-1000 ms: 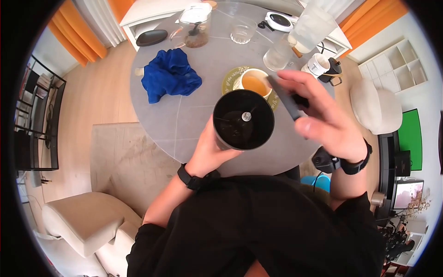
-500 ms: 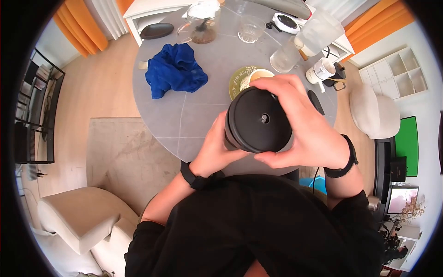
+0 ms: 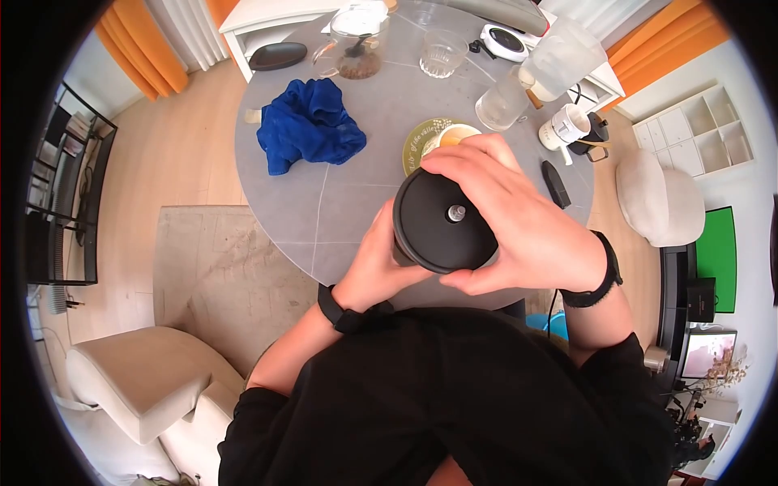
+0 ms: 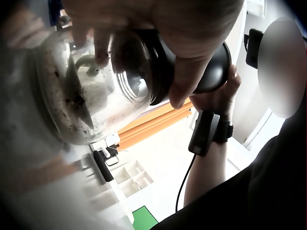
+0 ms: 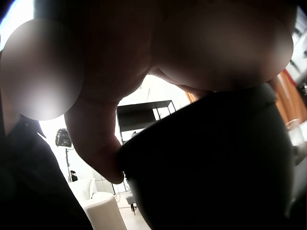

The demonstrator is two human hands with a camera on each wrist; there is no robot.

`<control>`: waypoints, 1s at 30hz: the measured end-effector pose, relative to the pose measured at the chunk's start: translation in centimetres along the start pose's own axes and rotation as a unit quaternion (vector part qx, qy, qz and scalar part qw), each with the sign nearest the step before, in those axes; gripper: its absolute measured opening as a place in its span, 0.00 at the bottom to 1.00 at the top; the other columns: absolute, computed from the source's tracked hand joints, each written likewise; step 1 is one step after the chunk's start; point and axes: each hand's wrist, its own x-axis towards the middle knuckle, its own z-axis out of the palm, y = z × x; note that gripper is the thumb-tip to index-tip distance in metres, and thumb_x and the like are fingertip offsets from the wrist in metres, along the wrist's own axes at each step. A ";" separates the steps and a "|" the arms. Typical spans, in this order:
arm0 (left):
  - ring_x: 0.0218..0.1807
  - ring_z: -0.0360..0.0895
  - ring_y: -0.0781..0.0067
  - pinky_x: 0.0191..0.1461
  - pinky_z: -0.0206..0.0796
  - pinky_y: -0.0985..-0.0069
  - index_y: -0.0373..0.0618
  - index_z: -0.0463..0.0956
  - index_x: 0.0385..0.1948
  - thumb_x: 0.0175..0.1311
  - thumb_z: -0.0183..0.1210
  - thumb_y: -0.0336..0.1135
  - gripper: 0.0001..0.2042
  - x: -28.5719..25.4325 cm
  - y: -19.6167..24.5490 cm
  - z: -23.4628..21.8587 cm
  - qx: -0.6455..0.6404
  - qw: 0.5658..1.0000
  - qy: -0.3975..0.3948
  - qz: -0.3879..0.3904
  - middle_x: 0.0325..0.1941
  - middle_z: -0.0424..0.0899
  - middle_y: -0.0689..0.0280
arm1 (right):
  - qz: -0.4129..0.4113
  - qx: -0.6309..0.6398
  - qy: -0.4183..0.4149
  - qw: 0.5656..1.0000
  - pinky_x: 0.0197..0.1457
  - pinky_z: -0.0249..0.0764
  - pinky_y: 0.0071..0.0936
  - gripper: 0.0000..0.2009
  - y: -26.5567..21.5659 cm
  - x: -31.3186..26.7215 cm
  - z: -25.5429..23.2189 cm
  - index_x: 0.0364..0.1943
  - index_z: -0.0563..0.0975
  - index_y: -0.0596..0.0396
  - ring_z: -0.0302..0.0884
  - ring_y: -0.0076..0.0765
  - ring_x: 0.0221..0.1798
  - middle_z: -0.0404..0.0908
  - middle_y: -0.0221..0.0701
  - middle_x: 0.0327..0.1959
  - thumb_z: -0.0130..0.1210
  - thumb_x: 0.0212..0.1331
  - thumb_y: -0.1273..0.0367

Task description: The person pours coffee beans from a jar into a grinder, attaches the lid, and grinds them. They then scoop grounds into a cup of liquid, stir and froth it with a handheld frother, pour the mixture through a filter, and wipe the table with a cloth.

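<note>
A black round lid (image 3: pixel 442 219) with a small metal stub at its centre tops the container held in front of the body. My left hand (image 3: pixel 374 263) grips the container's side from the left. Curled round the lid's right rim is my right hand (image 3: pixel 523 223), thumb near the body and fingers on the far side. In the left wrist view the container's clear jar part (image 4: pixel 91 91), speckled inside, joins the black part (image 4: pixel 216 72). The right wrist view shows the dark container (image 5: pixel 211 153) close up, under the right thumb.
Beyond the hands are a cup (image 3: pixel 455 136) on a green plate (image 3: pixel 415 146), a blue cloth (image 3: pixel 312 130), a black handle-like piece (image 3: pixel 556 183), a glass (image 3: pixel 442 55), a glass pitcher (image 3: pixel 356 53), a white moka pot (image 3: pixel 561 128) and a white round device (image 3: pixel 504 42).
The black elongated piece passed from my right hand to the table. The right hand came onto the container, and a black lid now covers its open top. Lately the lid tilted slightly.
</note>
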 end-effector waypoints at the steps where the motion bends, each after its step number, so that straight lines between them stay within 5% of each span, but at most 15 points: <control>1: 0.67 0.71 0.56 0.68 0.66 0.62 0.42 0.61 0.67 0.47 0.77 0.33 0.43 -0.1 -0.1 0.0 0.004 1.000 -0.002 0.003 0.64 0.72 0.54 | 0.000 0.000 0.000 1.000 0.68 0.65 0.46 0.47 0.1 -0.1 0.0 0.65 0.66 0.60 0.64 0.56 0.64 0.72 0.42 0.60 0.76 0.34 0.64; 7: 0.66 0.72 0.57 0.67 0.66 0.63 0.42 0.61 0.67 0.47 0.76 0.31 0.43 -0.2 0.1 -0.2 0.004 1.000 -0.009 0.017 0.63 0.72 0.54 | 0.024 0.028 0.029 0.999 0.73 0.59 0.49 0.49 -0.2 -0.8 0.3 0.67 0.65 0.60 0.62 0.58 0.68 0.68 0.43 0.66 0.78 0.38 0.58; 10: 0.66 0.72 0.57 0.67 0.66 0.64 0.42 0.60 0.67 0.46 0.74 0.29 0.42 -0.5 -0.1 -0.3 -0.047 0.998 -0.021 -0.046 0.63 0.72 0.54 | 0.032 0.019 0.048 0.998 0.75 0.56 0.49 0.44 -0.3 -1.7 0.9 0.69 0.63 0.60 0.60 0.58 0.72 0.66 0.43 0.70 0.74 0.47 0.62; 15: 0.66 0.71 0.58 0.67 0.65 0.65 0.41 0.60 0.67 0.46 0.73 0.28 0.42 -0.4 0.4 -0.3 -0.023 0.999 -0.021 -0.036 0.62 0.72 0.54 | 0.072 0.055 0.071 0.993 0.71 0.64 0.44 0.29 -0.4 -3.1 0.6 0.66 0.67 0.61 0.66 0.54 0.69 0.68 0.45 0.67 0.63 0.59 0.74; 22: 0.67 0.70 0.54 0.70 0.63 0.63 0.40 0.61 0.67 0.46 0.74 0.30 0.43 -0.5 0.2 -0.1 -0.024 0.999 -0.013 -0.044 0.64 0.72 0.53 | 0.054 -0.083 0.112 0.989 0.59 0.74 0.41 0.17 -1.0 -2.1 0.0 0.50 0.81 0.56 0.73 0.49 0.58 0.79 0.34 0.55 0.63 0.54 0.79; 26: 0.68 0.70 0.53 0.70 0.63 0.63 0.40 0.61 0.67 0.46 0.75 0.32 0.43 -0.5 0.5 -0.3 -0.025 0.999 -0.014 -0.043 0.64 0.72 0.52 | 0.029 -0.076 0.115 0.990 0.53 0.78 0.36 0.17 -1.1 -1.9 -0.6 0.48 0.82 0.55 0.78 0.43 0.52 0.79 0.32 0.53 0.63 0.52 0.81; 28: 0.68 0.69 0.53 0.70 0.63 0.62 0.40 0.61 0.66 0.47 0.75 0.33 0.42 -0.5 0.6 -0.4 -0.026 0.998 -0.020 -0.050 0.64 0.72 0.52 | 0.130 -0.023 0.139 0.981 0.47 0.79 0.32 0.17 -1.9 -1.9 -1.1 0.48 0.82 0.55 0.81 0.37 0.44 0.78 0.32 0.50 0.63 0.53 0.81; 30: 0.68 0.69 0.53 0.70 0.63 0.62 0.40 0.61 0.66 0.47 0.75 0.34 0.42 -0.5 0.7 -0.3 -0.025 0.999 -0.014 -0.041 0.64 0.72 0.52 | 0.103 -0.019 0.119 0.987 0.44 0.79 0.30 0.16 -2.3 -1.6 -1.8 0.47 0.82 0.55 0.82 0.35 0.41 0.78 0.31 0.50 0.63 0.53 0.81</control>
